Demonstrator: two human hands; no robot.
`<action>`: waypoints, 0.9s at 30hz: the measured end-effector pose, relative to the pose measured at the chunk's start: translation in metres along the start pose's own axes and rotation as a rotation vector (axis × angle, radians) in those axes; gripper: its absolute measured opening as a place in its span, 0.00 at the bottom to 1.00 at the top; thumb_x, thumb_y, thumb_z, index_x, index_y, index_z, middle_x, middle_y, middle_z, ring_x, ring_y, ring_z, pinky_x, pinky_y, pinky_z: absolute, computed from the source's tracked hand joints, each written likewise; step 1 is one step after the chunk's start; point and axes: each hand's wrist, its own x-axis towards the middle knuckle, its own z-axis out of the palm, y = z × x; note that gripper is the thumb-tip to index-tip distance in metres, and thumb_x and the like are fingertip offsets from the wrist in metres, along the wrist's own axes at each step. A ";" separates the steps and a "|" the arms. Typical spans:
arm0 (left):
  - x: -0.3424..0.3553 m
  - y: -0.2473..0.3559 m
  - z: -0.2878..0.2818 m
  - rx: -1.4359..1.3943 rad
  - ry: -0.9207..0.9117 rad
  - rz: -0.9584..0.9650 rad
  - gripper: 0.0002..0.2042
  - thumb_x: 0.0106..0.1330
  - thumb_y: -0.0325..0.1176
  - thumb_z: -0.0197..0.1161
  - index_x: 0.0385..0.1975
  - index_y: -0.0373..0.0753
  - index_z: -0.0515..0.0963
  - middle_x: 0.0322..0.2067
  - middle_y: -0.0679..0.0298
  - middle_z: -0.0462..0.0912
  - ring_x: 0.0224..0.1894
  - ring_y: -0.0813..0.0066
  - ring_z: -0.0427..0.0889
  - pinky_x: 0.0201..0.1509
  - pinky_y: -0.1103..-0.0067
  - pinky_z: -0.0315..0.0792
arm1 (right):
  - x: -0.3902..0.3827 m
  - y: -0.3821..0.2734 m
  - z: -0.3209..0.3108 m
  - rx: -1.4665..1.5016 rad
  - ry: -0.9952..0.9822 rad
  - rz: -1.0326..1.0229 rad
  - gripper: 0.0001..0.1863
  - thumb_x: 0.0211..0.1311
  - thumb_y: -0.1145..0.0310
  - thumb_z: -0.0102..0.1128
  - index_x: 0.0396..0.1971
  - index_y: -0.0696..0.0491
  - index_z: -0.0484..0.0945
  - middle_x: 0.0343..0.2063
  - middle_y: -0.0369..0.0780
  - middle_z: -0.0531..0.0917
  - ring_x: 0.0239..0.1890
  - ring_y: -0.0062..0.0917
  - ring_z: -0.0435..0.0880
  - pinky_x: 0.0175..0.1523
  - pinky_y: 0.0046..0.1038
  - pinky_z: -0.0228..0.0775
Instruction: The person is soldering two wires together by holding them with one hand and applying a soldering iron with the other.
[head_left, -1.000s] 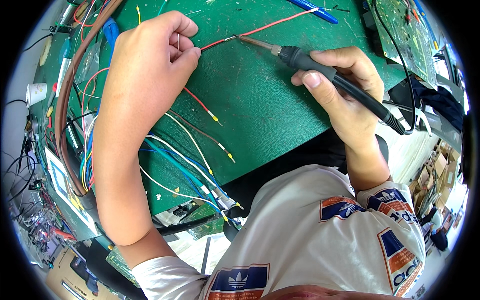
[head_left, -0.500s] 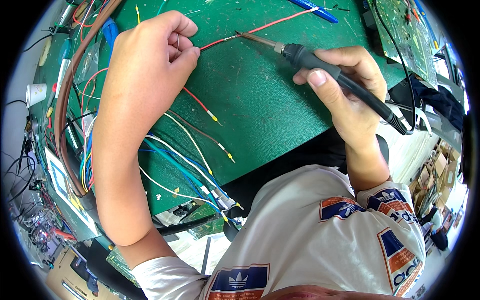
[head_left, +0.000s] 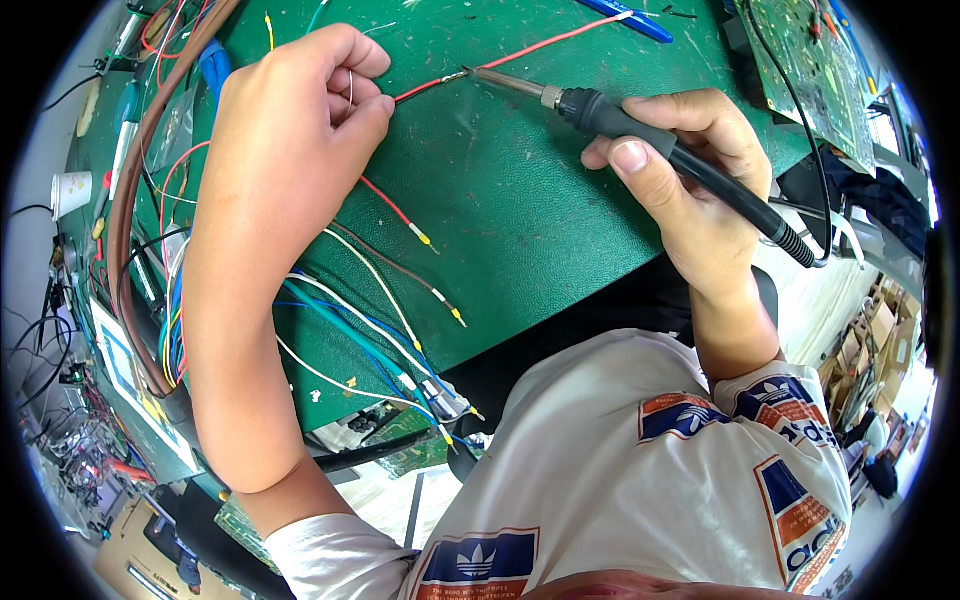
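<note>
My left hand [head_left: 310, 110] is closed, thumb and fingers pinched at the near end of a red wire [head_left: 560, 40] stretching up and right over the green mat. A thin silvery strand [head_left: 351, 88] curves between its fingers; it looks like solder. The wire has a bare, metallic joint [head_left: 455, 77] midway. In my right hand [head_left: 700, 170] is a soldering iron [head_left: 625, 120] with a dark grip, held like a pen. Its tip is at the joint; whether they touch is hard to tell. Below my left wrist, another red wire end [head_left: 400, 213] carries a yellow-tipped ferrule.
White, brown, blue and teal wires [head_left: 385, 330] fan across the green mat [head_left: 560, 250]. A blue pen-like tool [head_left: 640, 22] lies at the far edge. Green circuit boards [head_left: 800, 80] stand at right, near the iron's cable. Thick brown cable [head_left: 130, 220] and a paper cup [head_left: 72, 193] are at left.
My left hand and the wire joint have shifted slightly left. The iron's tip has moved a little left and down with them; both grips are unchanged.
</note>
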 end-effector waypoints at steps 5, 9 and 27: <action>0.000 0.001 0.000 0.014 0.002 0.005 0.12 0.61 0.23 0.67 0.44 0.33 0.80 0.31 0.64 0.84 0.32 0.82 0.83 0.37 0.82 0.76 | -0.001 0.005 0.003 0.090 0.055 0.004 0.13 0.59 0.75 0.74 0.41 0.60 0.80 0.33 0.39 0.86 0.35 0.15 0.83 0.39 0.16 0.73; 0.000 0.001 0.000 0.015 -0.001 0.000 0.12 0.61 0.24 0.67 0.45 0.33 0.80 0.31 0.64 0.84 0.32 0.82 0.83 0.37 0.82 0.77 | -0.001 0.005 0.003 0.075 0.053 0.003 0.13 0.59 0.75 0.74 0.40 0.59 0.80 0.33 0.38 0.86 0.35 0.15 0.83 0.39 0.16 0.73; 0.000 0.002 -0.001 0.026 -0.007 -0.011 0.12 0.61 0.23 0.67 0.44 0.32 0.80 0.31 0.64 0.83 0.32 0.82 0.82 0.38 0.82 0.77 | -0.001 0.003 0.003 0.101 0.077 0.017 0.13 0.59 0.75 0.74 0.41 0.60 0.79 0.35 0.40 0.87 0.37 0.16 0.84 0.41 0.16 0.75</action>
